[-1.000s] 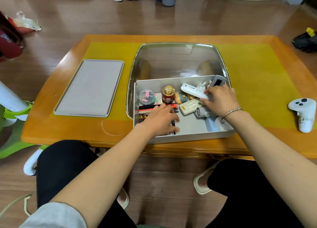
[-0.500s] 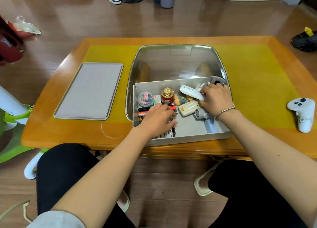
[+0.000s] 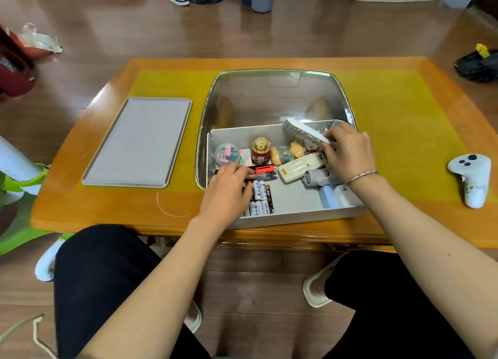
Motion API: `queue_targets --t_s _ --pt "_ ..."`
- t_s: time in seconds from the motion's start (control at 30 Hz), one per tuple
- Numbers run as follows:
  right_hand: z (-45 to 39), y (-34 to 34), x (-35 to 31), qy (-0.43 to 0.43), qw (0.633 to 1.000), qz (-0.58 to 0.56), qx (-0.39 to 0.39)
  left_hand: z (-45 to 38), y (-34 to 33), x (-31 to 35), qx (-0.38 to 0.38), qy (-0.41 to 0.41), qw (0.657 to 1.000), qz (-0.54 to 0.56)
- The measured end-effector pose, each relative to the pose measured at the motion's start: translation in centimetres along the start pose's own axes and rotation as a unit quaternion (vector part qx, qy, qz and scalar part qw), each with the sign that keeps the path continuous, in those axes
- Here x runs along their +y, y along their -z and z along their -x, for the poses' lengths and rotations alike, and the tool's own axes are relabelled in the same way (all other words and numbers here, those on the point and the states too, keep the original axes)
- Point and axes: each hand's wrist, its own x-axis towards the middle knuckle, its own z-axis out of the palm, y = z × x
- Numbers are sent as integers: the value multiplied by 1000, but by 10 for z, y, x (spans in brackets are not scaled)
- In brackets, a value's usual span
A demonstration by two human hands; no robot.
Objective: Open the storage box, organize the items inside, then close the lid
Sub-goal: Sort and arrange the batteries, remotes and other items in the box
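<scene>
The open grey storage box (image 3: 283, 213) sat at the near edge of the wooden table (image 3: 107, 207), its flat lid (image 3: 137, 143) lying well apart on the yellow mat (image 3: 404, 132).

The right hand (image 3: 349, 153) reached into the box's far right corner, its fingers curled round one end of a white remote control (image 3: 301, 133), which was tilted with its free end raised above the far wall of the box. Just below those fingers lay a cream charger-like case (image 3: 299, 167) and a grey cylinder (image 3: 315, 177); beside them lay a small bear figurine (image 3: 288, 152).

The left hand (image 3: 229, 194) rested palm down in the left part of the box, fingers loosely bent over the near ends of a red marker (image 3: 262, 169) and a dark pen (image 3: 265, 177); whether it gripped them could not be told. Beside its fingertips lay a cluster of AA batteries (image 3: 260, 199). Beyond them stood a red jar with a gold cap (image 3: 260, 151) and a clear tub of coloured clips (image 3: 227, 153).

A white game controller (image 3: 470, 178) lay on the table, well apart from the right hand.
</scene>
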Motion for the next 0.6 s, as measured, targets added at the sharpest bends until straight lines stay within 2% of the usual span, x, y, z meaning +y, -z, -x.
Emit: queue_targets --t_s 0.1,0.2,0.3,0.4,0.5,0.6 --pt "5 10 -1 35 999 -28 28 -1 4 4 53 12 996 72" --pt "14 20 -10 130 991 -35 -22 -8 10 15 97 3 993 73" --pt "23 27 -23 190 977 -58 -74 -23 8 32 -3 -46 999 -14" --pt "29 31 -31 225 968 -77 -74 -32 -1 44 -112 -78 990 -36" --pt "32 34 -25 198 975 -81 -55 -32 -6 45 -110 -80 991 -21" --pt "29 36 -5 92 992 -63 -62 -24 -5 37 -67 -25 997 26"
